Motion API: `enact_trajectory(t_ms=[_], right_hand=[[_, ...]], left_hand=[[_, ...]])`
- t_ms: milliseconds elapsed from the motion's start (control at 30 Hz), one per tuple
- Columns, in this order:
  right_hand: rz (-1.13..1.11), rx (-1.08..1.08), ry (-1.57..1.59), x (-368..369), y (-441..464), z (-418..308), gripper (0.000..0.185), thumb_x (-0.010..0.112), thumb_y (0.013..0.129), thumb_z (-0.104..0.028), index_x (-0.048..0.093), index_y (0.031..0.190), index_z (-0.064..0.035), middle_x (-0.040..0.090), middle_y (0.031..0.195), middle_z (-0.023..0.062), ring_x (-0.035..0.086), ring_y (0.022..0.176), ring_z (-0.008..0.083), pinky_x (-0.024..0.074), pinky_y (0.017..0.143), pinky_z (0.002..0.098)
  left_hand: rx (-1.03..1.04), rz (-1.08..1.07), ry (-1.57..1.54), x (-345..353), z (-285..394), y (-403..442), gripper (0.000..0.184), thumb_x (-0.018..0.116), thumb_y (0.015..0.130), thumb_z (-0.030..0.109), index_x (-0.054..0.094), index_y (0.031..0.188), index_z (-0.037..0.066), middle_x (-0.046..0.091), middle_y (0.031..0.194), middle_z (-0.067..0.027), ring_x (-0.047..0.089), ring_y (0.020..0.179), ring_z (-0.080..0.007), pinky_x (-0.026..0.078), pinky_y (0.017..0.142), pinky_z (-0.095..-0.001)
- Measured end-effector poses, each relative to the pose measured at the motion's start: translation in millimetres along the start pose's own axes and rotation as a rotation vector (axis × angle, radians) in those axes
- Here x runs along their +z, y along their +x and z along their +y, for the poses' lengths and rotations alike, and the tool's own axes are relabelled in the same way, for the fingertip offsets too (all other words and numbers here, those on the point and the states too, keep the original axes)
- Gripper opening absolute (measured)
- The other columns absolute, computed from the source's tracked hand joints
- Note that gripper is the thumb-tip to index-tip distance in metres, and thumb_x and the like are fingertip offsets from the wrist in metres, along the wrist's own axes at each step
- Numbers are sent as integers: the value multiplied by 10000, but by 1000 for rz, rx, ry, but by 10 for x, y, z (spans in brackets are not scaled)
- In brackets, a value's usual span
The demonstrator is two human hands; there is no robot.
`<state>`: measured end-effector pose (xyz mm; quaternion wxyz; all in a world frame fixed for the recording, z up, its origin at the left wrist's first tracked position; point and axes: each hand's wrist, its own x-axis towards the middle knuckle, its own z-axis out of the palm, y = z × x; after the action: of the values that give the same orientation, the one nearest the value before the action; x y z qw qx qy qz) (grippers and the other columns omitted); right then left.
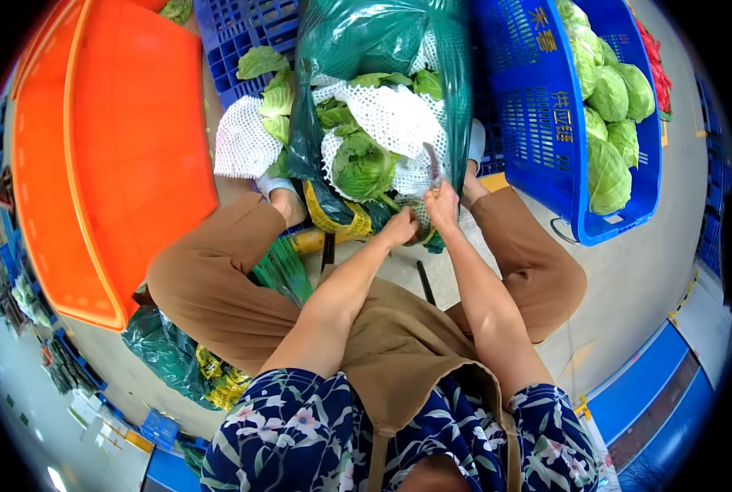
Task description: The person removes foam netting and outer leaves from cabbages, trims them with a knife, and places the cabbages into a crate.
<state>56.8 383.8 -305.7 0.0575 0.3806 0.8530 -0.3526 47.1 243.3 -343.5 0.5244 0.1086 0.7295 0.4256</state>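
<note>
Between the knees lies an opened green plastic bag (pixel 366 45) with cabbages inside. One cabbage (pixel 364 170) shows its green leaves in a white foam net (pixel 395 121). My right hand (pixel 442 205) is closed around the handle of a knife (pixel 432 160), whose curved blade points up and away from me. Just left of it, my left hand (pixel 401 227) is closed at the near edge of the bag, by the foam netting; what its fingers pinch is too small to make out. Loose leaves (pixel 277 94) and another foam net (pixel 245 139) lie left of the bag.
A blue crate (pixel 538 123) holding several cabbages (pixel 609 175) stands at the right. A large orange bin (pixel 136 148) is at the left. Blue pallets (pixel 235 33) lie behind the bag. Green and yellow bags (pixel 169 348) rest on the floor beside the left leg.
</note>
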Motion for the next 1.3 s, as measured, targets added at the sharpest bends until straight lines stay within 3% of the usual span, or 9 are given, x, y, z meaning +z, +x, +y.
enact_trajectory(t_ms=[133,433,500,733,867,967,1000,1033,1300], right_hand=[[66,81,-286,64,61,185,273,575,713,-86,579,920,91,617,898,294,605,852,445,490,750,463],[-447,370,-369,183,470,375,457,560,686,-87,547,1098,111,590,1037,347,568,1037,437,450,918,429],[-317,300,-336,149,321,155,456,543,692,-145,559,1093,73,602,1004,326,576,991,445,456,896,442],[-244,18,-390,295,44,354,460,531,665,-148,610,1092,6,604,915,328,598,886,450,488,819,461],[-225,-88,-458,178,-150,136,436,533,655,-119,649,1069,-40,585,978,278,585,882,459,500,783,459],[-371,2,-443,212,-382,-115,461,541,669,-154,625,1113,-57,546,1131,299,526,1028,468,399,941,511],[-277,-174,-506,260,-490,-98,396,531,690,-119,647,1057,-24,608,1014,282,592,878,450,495,790,445],[-421,209,-255,156,-535,-441,358,529,720,-122,647,1039,-10,613,1011,305,608,873,430,496,750,427],[-196,483,1070,-198,-188,-1164,373,513,724,4,655,1068,-1,599,782,43,525,662,137,429,615,285]], left_hand=[[-622,-124,-519,27,-255,233,455,339,944,422,525,1097,36,616,979,-156,573,784,-265,433,827,-479],[-952,-80,-1101,359,-522,660,572,297,948,468,397,1319,44,523,1261,-178,551,1089,-362,445,851,-595],[-903,-119,-1292,865,-1292,978,606,301,945,489,330,1385,72,434,1366,-178,456,1216,-358,411,888,-618],[-749,121,-1632,708,-657,473,635,441,862,599,492,1280,124,519,1296,-85,501,1157,-240,408,959,-405],[-783,84,-1481,187,-145,29,652,467,849,626,504,1267,128,539,1151,-117,523,994,-263,417,913,-404],[-568,-49,-1544,101,-54,-76,627,484,857,582,489,1276,116,493,1295,-150,496,1152,-288,382,991,-437],[-506,-157,-1558,57,-45,-74,587,495,864,541,497,1267,114,483,1328,-152,468,1212,-291,357,1027,-447],[-531,-172,-1533,39,-68,-31,580,471,872,560,545,1215,97,589,1176,-142,587,1011,-278,453,910,-406],[-585,302,-1445,517,-511,61,194,554,818,171,603,962,50,576,793,-60,532,708,-201,441,682,-334]])
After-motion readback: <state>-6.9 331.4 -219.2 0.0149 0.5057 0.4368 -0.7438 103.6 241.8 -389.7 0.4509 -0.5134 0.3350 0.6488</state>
